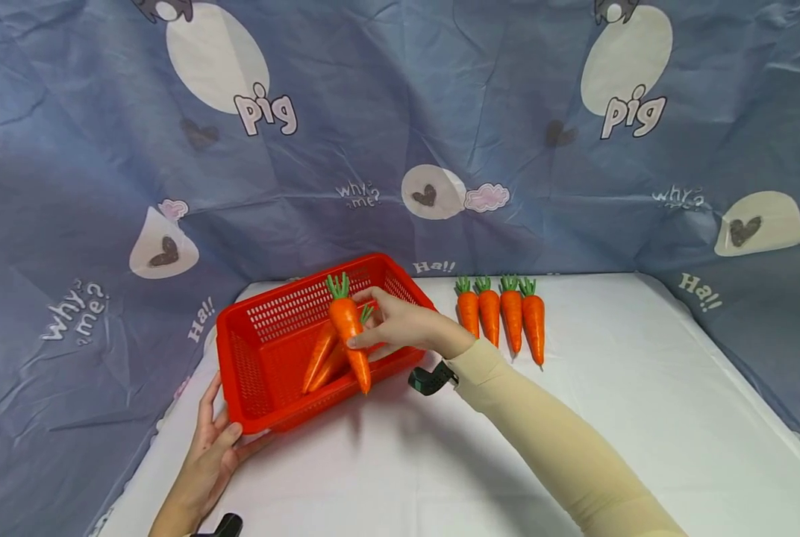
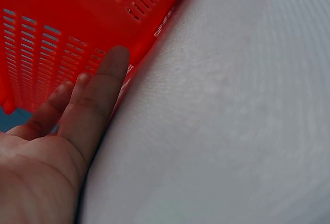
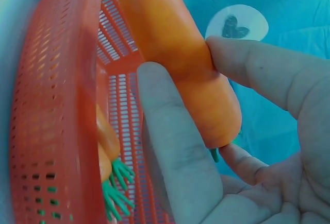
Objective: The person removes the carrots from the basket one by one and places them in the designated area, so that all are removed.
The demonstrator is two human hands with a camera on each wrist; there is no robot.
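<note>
My right hand (image 1: 396,324) pinches an orange carrot (image 1: 348,321) between thumb and fingers, above the red basket (image 1: 292,414). The carrot's green top points away from me and its tip hangs near the basket's front rim. In the right wrist view the held carrot (image 3: 175,54) fills the upper middle. Two more carrots (image 1: 321,354) lie inside the basket, partly hidden by the held one. At the basket's near left corner is my left hand (image 1: 208,459), its thumb at the rim. The left wrist view shows straight fingers (image 2: 95,95) against the basket's slotted outer wall.
Several carrots (image 1: 511,317) lie in a row on the white tablecloth (image 1: 615,403), right of the basket, green tops toward the back. A blue printed cloth (image 1: 373,134) rises behind the table and along both sides.
</note>
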